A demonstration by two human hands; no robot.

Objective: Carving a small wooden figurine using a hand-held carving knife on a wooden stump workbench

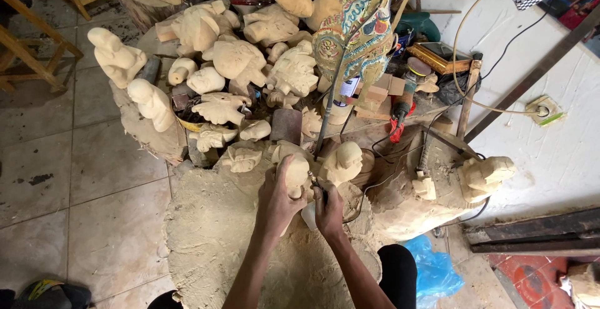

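1. Your left hand (279,199) is wrapped around a pale, unpainted wooden carving (296,172), its grip closed on the piece, which stands upright on the sawdust-covered work mound (212,234) just in front of you.
2. Your right hand (329,212) sits just beside the left, its grip closed on a slim carving tool (314,182) whose tip touches the right side of that carving. A small white object shows under this hand; you cannot tell what it is.
3. Just right of the held piece stands a second rough-cut figure (342,162), near but apart from it.
4. Beyond your hands, a heap of unfinished wooden figures (240,59) crowds the mound, with two tall ones (134,77) at its left edge.
5. A painted, multicoloured shadow puppet (356,40) rises on its rod behind the heap.
6. To the right lie a red-handled power tool (398,118), black cables, and another blocky carving (484,174) near the white wall.
7. A blue plastic bag (431,271) lies by your right knee on the tiled floor (94,177).
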